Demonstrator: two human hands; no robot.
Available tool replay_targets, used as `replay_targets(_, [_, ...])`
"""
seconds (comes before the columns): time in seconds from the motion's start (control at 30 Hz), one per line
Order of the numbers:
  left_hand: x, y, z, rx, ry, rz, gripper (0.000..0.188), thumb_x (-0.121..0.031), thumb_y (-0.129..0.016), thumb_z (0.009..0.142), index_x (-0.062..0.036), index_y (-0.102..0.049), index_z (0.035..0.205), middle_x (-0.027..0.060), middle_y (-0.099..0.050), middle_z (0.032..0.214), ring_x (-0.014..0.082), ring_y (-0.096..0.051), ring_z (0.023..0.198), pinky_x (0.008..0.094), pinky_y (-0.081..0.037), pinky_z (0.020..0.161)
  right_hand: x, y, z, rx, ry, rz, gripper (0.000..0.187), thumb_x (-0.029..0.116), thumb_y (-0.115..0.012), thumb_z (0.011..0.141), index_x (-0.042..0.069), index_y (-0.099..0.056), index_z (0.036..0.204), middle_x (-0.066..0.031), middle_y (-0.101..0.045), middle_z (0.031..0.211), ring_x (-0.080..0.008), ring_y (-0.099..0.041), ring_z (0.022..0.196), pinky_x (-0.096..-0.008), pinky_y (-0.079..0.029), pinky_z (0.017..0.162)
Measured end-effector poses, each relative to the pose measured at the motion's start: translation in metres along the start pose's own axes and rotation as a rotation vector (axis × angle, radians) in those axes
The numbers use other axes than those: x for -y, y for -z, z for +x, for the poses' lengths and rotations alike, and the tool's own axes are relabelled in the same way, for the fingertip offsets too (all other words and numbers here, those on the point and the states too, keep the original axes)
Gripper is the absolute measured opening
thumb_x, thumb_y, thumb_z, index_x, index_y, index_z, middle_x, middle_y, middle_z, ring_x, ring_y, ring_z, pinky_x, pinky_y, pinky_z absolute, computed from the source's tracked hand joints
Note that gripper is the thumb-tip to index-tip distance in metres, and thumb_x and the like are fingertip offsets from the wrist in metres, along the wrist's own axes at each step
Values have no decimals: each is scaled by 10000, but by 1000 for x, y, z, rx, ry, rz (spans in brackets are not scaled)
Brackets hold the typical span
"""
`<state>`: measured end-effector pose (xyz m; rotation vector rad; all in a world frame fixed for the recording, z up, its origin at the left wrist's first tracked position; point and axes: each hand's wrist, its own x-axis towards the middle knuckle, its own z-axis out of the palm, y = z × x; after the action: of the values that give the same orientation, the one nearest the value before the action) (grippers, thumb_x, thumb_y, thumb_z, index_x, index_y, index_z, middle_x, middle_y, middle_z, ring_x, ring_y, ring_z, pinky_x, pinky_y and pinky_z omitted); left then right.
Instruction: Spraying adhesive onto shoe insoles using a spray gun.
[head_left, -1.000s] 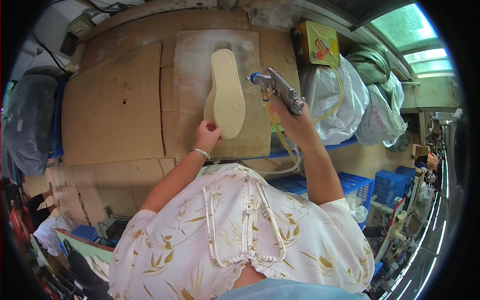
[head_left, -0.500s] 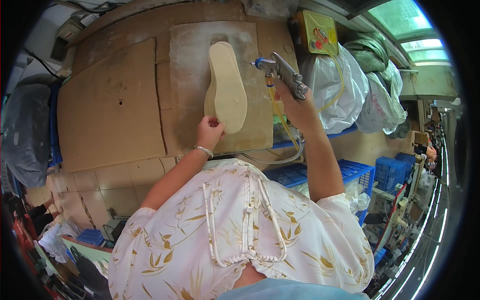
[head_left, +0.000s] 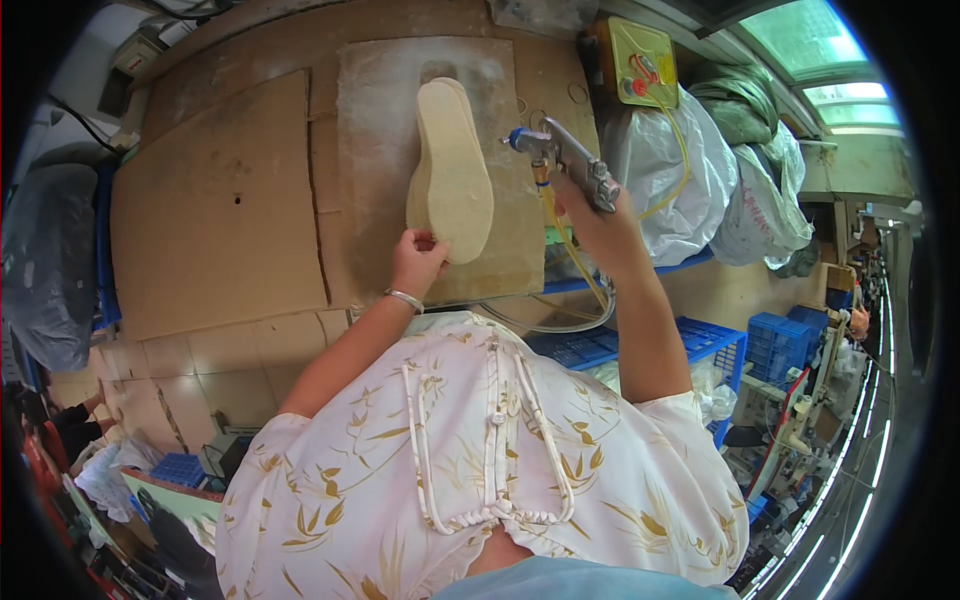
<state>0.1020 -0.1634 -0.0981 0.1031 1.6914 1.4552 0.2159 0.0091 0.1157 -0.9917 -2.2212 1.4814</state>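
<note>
A stack of cream insoles (head_left: pixel 456 180) lies on a stained cardboard sheet (head_left: pixel 375 130), toes and heels roughly lined up. My left hand (head_left: pixel 420 262) pinches the near end of the stack between thumb and fingers; a bracelet circles that wrist. To the right, my right hand (head_left: pixel 598 225) is wrapped round a metal spray gun (head_left: pixel 572 165), held above the sheet's right edge. Its blue-ringed nozzle points left toward the insoles, apart from them. A yellowish hose (head_left: pixel 560 235) hangs from the gun.
Another cardboard piece (head_left: pixel 220 210) lies at the left. A yellow can (head_left: pixel 641 62) with a hose stands at the far right, beside white plastic bags (head_left: pixel 660 180). Blue crates (head_left: pixel 780 345) sit lower right. A dark plastic bag (head_left: pixel 55 260) bulges at the left edge.
The spray gun in my right hand has turned and lowered slightly. My left hand stays at the near end of the insoles.
</note>
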Motion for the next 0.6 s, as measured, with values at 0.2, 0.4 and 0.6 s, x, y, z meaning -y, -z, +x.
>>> replay_targets(0.2, [-3, 3, -14, 43, 119, 28, 323, -183, -684, 817, 23, -520, 1003, 98, -628, 842, 163, -637, 617, 247, -513, 492, 1, 4, -6, 31, -7, 21, 162, 183, -571, 902, 27, -604, 869, 32, -525, 672, -54, -458, 630, -234, -371, 562])
replay_targets(0.4, [-1, 2, -25, 133, 271, 50, 305, -282, -652, 853, 10, -592, 920, 95, -644, 817, 171, -642, 611, 257, -517, 502, -8, 12, -26, 58, -25, 20, 135, 177, -596, 907, 44, -577, 890, 69, -456, 652, -28, -380, 583, -214, -323, 501])
replay_targets(0.6, [1, 1, -31, 137, 278, 38, 311, -297, -632, 868, 13, -618, 845, 89, -660, 774, 144, -637, 576, 231, -506, 480, -12, 18, -40, 29, -35, 18, 135, 175, -602, 905, 46, -570, 884, 57, -465, 667, -38, -389, 592, -224, -338, 513])
